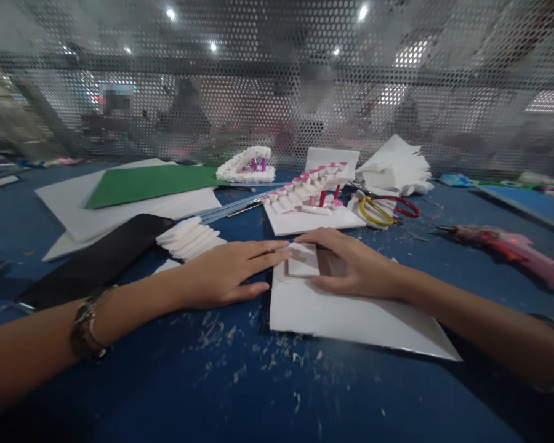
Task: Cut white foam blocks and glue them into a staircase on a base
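My left hand (224, 271) lies nearly flat with its fingers stretched out, its fingertips at the left edge of a white sheet (346, 317) and close to a small white square piece (303, 260). My right hand (351, 261) rests on the sheet, its fingers on the far side of that square and its thumb on the near side, holding it from the right. Beside my left wrist are a stack of white strips (188, 239) and a black phone-like slab (96, 261). Just beyond my hands stands a white stepped model with pink-topped pieces (305, 187).
Yellow- and red-handled scissors (378, 210) lie past my right hand. A pink glue gun (512, 246) is at the right. Behind are a green sheet (152, 183), a white bumpy model (247, 166), crumpled white tissue (394, 166) and a perforated metal screen (258, 86). White scraps litter the blue table (189, 387).
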Demonstrator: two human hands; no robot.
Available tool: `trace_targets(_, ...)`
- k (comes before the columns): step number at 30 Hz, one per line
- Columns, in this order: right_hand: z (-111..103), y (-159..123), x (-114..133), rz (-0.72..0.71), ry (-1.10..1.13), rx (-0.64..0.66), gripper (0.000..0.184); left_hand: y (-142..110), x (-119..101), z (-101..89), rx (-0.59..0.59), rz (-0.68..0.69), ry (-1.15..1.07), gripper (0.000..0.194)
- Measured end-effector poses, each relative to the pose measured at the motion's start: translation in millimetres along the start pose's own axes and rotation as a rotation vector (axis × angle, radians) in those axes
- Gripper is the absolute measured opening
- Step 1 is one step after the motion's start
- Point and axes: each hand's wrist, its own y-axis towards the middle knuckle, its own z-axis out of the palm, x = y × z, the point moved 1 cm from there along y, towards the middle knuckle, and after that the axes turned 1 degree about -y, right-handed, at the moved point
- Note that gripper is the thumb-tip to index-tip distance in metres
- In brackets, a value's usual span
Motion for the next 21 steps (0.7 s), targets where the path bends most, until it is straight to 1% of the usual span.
trace_targets(2, -1.1, 0.1, 1.0, 0.019, -0.014, 0.004, 0.048, -0.7, 0.4, 0.2, -0.013, -0.023, -0.026, 0.051)
trace_targets(6, -8.0, 0.8, 4.9, 0.024, -0.004, -0.003, 0.041, -2.3, 1.5, -0.5, -0.063, -0.02, -0.107, 0.052)
trace_targets(9, -14.4, 0.9, 7.2, -0.003, 0.008, -0.018, 0.036, -4.0, 1.8, -1.0, -0.13, -0.029, -0.133, 0.055)
trace_targets(12, -18.2, 0.7, 8.1, -0.017, 0.008, -0.033, 0.033, -5.4, 1.2, -1.2, -0.195, -0.009, -0.131, 0.056)
trace_targets(17, -17.7, 0.6, 9.3, -0.037, 0.006, -0.048, 0.032, -6.9, 0.9, -0.2, -0.23, 0.043, -0.121, 0.054)
trace_targets(21, -15.4, 0.1, 10.3, -0.071, -0.009, -0.064, 0.033, -6.6, 0.6, 0.4, -0.224, 0.058, -0.128, 0.054)
